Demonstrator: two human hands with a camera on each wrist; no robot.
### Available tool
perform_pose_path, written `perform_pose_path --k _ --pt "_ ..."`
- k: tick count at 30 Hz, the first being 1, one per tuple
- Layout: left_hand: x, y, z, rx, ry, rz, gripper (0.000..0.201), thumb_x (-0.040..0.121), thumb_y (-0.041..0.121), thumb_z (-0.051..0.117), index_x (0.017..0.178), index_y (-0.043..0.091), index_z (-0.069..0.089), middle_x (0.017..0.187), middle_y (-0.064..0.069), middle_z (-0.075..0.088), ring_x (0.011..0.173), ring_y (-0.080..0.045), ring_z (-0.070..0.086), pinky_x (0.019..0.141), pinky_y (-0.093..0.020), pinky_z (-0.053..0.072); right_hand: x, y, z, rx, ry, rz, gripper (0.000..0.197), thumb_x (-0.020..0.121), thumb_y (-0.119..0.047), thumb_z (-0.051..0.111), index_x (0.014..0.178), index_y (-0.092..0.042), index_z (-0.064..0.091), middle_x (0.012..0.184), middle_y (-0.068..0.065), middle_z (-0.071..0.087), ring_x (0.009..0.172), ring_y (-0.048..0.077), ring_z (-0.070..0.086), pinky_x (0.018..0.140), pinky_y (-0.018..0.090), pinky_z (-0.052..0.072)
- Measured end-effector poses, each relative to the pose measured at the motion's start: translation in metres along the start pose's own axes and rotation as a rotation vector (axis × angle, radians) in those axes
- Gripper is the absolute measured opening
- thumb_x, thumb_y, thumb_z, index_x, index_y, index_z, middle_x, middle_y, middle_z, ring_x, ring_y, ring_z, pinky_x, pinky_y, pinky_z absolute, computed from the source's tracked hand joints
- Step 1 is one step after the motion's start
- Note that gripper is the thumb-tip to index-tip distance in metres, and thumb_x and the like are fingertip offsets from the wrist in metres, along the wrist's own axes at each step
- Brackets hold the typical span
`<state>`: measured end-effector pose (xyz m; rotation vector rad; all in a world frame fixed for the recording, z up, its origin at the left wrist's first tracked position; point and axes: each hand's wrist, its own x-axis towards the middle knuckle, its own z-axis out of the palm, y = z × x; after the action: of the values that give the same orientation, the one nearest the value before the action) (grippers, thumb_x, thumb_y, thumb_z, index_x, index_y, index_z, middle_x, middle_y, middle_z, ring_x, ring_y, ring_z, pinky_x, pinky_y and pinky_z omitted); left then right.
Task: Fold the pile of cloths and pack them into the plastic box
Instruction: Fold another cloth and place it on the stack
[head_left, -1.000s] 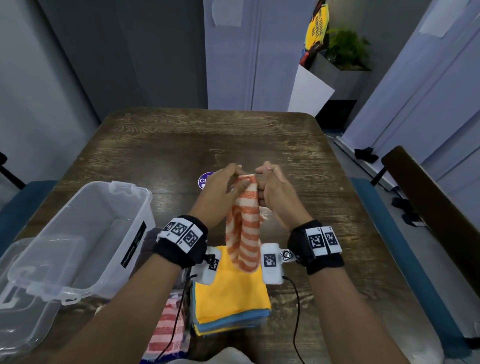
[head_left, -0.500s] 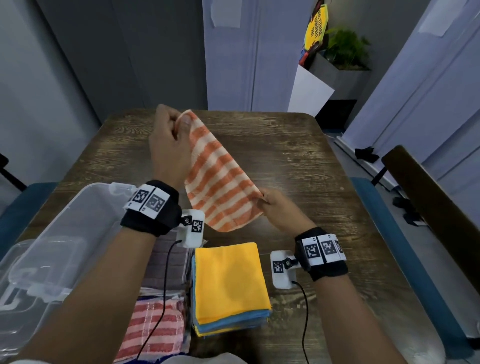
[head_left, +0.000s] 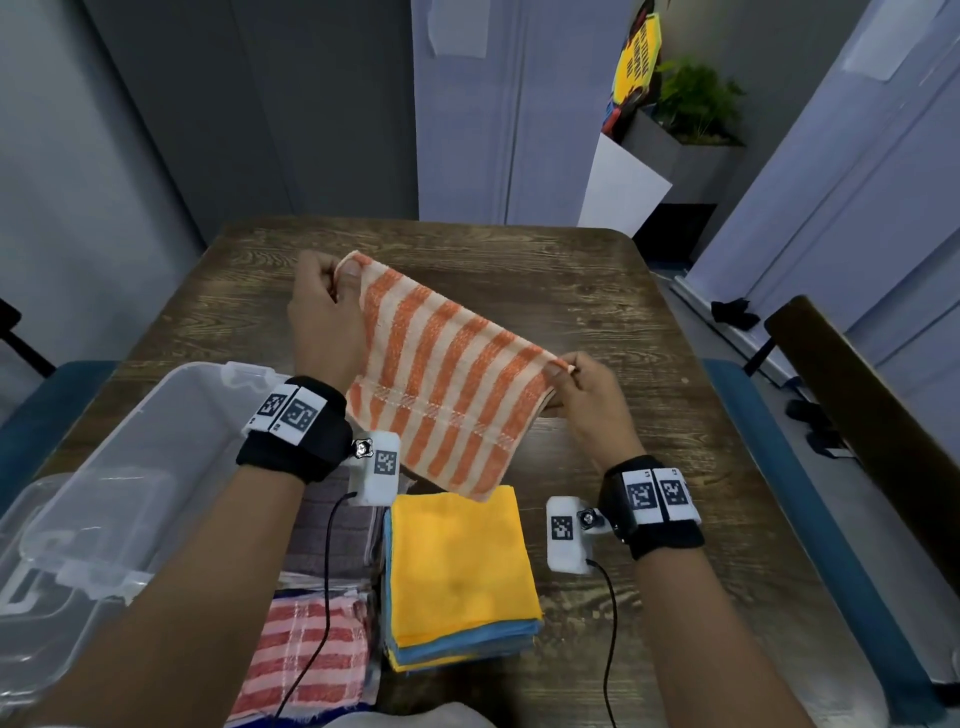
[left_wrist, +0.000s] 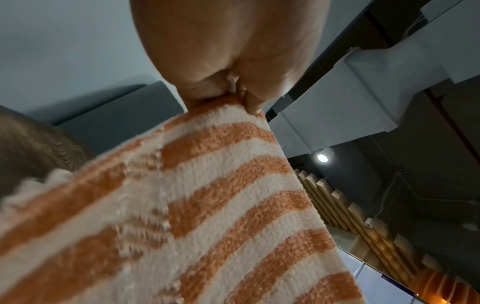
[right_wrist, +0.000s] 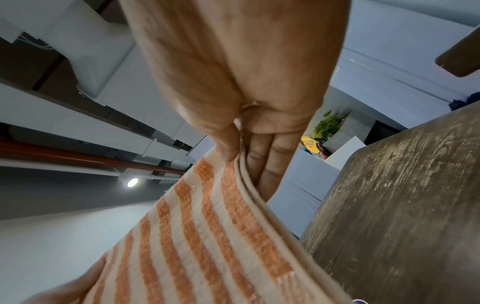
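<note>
Folding is under way. The left hand (head_left: 324, 317) pinches one top corner of the striped cloth (head_left: 441, 374) and the right hand (head_left: 582, 395) pinches the other, where two layers show. The cloth is stretched taut in the air above the table (head_left: 519, 270). The next move probably calls for bringing the corners together evenly for another fold. The cloth can then join the stack (head_left: 457, 561) or go into the open box (head_left: 130, 467) at the left.

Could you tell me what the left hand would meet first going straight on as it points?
The way looks free: the left hand, pinching the striped cloth, points up and away over the table, with only the far wall beyond; depth is unclear.
</note>
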<state>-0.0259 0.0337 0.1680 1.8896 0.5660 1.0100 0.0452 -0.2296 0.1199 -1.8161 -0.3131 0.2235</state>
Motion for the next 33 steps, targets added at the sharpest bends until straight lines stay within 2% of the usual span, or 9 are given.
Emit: perform_pose_path --k 3,8,12,14,16,19,23,28,33 --pt "-0.001 -0.009 0.001 -0.028 -0.037 -0.056 0.025 0.101 0.039 0.053 0.099 0.014 0.057 0.095 -0.004 0.065 0.086 -0.019 0.063 0.078 -0.039 0.054 0.001 -0.003 -0.002 0.086 0.053 0.044 0.012 0.104 -0.019 0.053 0.099 -0.009 0.052 0.098 0.017 0.072 0.084 0.021 0.071 0.065 0.028 0.058" --pt "-0.007 -0.014 -0.003 -0.097 -0.096 -0.111 0.02 0.101 0.031 0.058 0.106 0.014 0.068 0.098 0.003 0.072 0.09 -0.008 0.069 0.078 -0.026 0.058 0.001 -0.008 -0.005 0.085 0.048 0.015 0.018 0.102 -0.021 0.057 0.089 -0.01 0.056 0.093 0.012 0.073 0.079 0.018 0.072 0.062 0.028 0.056" --pt "-0.016 -0.017 0.002 -0.087 -0.141 -0.19 0.018 0.101 0.027 0.059 0.106 0.014 0.07 0.093 0.007 0.072 0.088 -0.008 0.07 0.077 -0.023 0.056 0.0 -0.011 0.002 0.125 0.03 0.059 0.017 0.101 -0.018 0.059 0.095 -0.004 0.062 0.091 0.011 0.074 0.076 0.017 0.073 0.057 0.026 0.055" --pt "-0.028 -0.015 0.009 -0.084 -0.165 -0.201 0.014 0.101 0.026 0.059 0.103 0.017 0.069 0.091 0.01 0.071 0.085 -0.003 0.068 0.074 -0.021 0.054 0.001 -0.009 0.007 0.107 0.036 0.069 0.017 0.1 -0.019 0.061 0.095 -0.004 0.067 0.09 0.012 0.075 0.079 0.023 0.073 0.059 0.03 0.058" --pt "-0.044 -0.012 0.018 -0.084 -0.213 -0.185 0.008 0.1 0.025 0.061 0.095 0.022 0.067 0.086 0.013 0.07 0.077 0.006 0.065 0.068 -0.016 0.051 0.002 -0.006 0.014 0.062 0.058 0.061 0.016 0.097 -0.022 0.065 0.091 -0.009 0.072 0.086 0.009 0.076 0.08 0.028 0.074 0.068 0.043 0.062" --pt "-0.072 -0.006 0.035 -0.077 -0.306 -0.125 0.012 0.095 0.027 0.067 0.085 0.032 0.07 0.083 0.014 0.072 0.076 0.004 0.066 0.066 -0.012 0.048 0.0 -0.004 0.027 0.022 0.036 0.039 0.013 0.09 -0.029 0.071 0.087 -0.018 0.077 0.08 0.003 0.076 0.08 0.028 0.074 0.08 0.053 0.06" --pt "-0.099 -0.004 0.053 -0.026 -0.374 -0.001 0.008 0.092 0.029 0.071 0.092 0.024 0.077 0.085 0.014 0.073 0.082 0.001 0.067 0.073 -0.015 0.05 -0.006 -0.001 0.04 0.091 0.001 0.056 0.011 0.089 -0.023 0.075 0.09 -0.012 0.071 0.08 0.013 0.074 0.078 0.033 0.073 0.077 0.058 0.06" --pt "-0.103 -0.008 0.06 0.046 -0.367 0.045 0.01 0.089 0.03 0.073 0.097 0.024 0.078 0.089 0.007 0.071 0.083 -0.005 0.065 0.078 -0.035 0.056 -0.009 -0.002 0.04 0.209 -0.054 0.098 0.009 0.098 -0.011 0.063 0.095 -0.003 0.066 0.087 0.018 0.076 0.084 0.031 0.075 0.08 0.05 0.062" --pt "-0.101 -0.004 0.062 0.11 -0.338 0.076 0.013 0.089 0.03 0.074 0.099 0.022 0.077 0.092 0.007 0.069 0.083 -0.004 0.064 0.078 -0.033 0.056 -0.01 -0.005 0.041 0.288 -0.075 0.139 0.011 0.1 -0.012 0.06 0.097 -0.002 0.065 0.09 0.017 0.076 0.083 0.027 0.075 0.076 0.039 0.061"
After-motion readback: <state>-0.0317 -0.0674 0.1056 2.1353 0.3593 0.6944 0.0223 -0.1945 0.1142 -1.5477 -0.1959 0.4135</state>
